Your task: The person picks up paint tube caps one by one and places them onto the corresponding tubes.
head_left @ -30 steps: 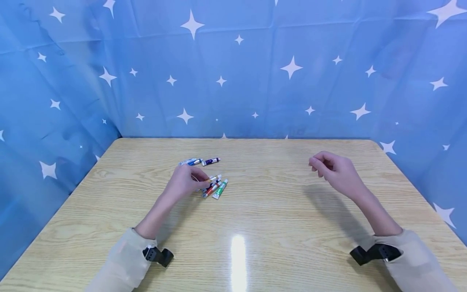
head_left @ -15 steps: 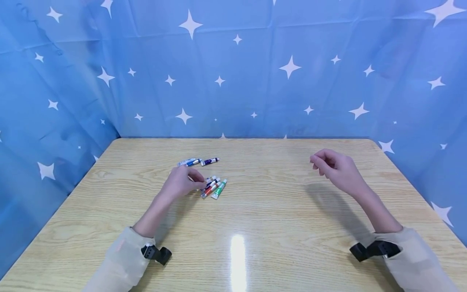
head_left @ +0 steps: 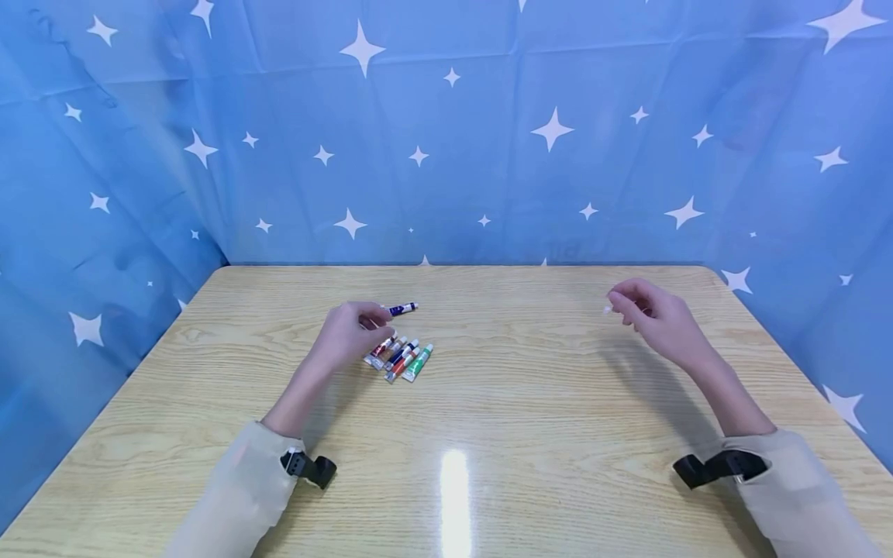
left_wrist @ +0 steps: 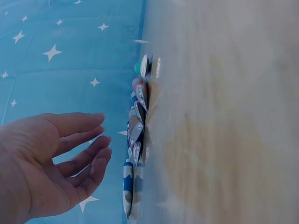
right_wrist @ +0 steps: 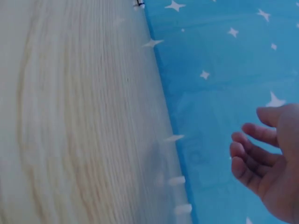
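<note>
My left hand (head_left: 349,335) is just above the table, loosely curved and holding nothing. In the left wrist view the same hand (left_wrist: 51,163) has its thumb and fingers apart. Right beside its fingertips lies a row of small paint tubes with white caps: a dark red tube (head_left: 380,348), a dark blue tube (head_left: 402,354), an orange-red tube (head_left: 402,366) and a green tube (head_left: 418,363) among them. Behind them lies a purple tube (head_left: 403,309), partly covered by the hand. My right hand (head_left: 656,322) hovers over the far right, fingers loosely bent, with nothing in them (right_wrist: 275,163).
A small white piece (head_left: 607,310) shows under my right fingertips; the right wrist view has two white pieces (right_wrist: 177,181) at the table's far side. The wooden table (head_left: 502,403) ends at a blue star-patterned curtain (head_left: 474,139). A lamp's glare marks the table's front.
My left hand has drawn off the tube row and shifted back, uncovering its left tubes and covering the blue ones behind. My right hand has moved slightly back and right.
</note>
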### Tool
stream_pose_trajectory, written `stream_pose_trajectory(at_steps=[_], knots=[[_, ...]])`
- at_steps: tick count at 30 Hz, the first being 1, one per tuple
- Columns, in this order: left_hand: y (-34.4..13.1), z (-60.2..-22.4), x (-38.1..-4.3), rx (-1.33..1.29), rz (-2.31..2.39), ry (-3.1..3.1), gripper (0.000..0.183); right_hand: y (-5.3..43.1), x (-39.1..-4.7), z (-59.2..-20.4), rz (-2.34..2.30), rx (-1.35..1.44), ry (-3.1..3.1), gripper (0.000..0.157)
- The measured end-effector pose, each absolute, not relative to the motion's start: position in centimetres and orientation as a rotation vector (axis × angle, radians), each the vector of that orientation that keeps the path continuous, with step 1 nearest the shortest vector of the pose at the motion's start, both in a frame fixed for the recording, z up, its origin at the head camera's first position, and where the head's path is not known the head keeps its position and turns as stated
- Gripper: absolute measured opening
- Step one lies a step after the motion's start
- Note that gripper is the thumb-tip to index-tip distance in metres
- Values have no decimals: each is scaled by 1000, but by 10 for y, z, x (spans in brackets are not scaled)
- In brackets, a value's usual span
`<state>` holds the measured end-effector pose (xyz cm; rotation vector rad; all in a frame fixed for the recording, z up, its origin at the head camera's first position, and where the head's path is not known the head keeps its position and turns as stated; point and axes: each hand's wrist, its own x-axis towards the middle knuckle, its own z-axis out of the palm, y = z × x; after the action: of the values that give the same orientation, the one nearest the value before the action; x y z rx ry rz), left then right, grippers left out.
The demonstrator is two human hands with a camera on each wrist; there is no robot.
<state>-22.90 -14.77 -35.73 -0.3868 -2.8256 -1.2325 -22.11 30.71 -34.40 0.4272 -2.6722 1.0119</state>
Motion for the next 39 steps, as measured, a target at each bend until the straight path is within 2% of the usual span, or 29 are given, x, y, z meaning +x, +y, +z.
stream_pose_trajectory(at_steps=[18,29,39], knots=[[-140,-360,-267,-351,-1169,-2868,32,338,-238,-349,985,282,-2779,39],[-136,-368,-278,-338,-1212,-2929,33,355,-255,-369,1017,207,-2905,43],[-129,-369,-284,-360,-1204,-2975,23,355,-263,-377,909,176,-2982,35]])
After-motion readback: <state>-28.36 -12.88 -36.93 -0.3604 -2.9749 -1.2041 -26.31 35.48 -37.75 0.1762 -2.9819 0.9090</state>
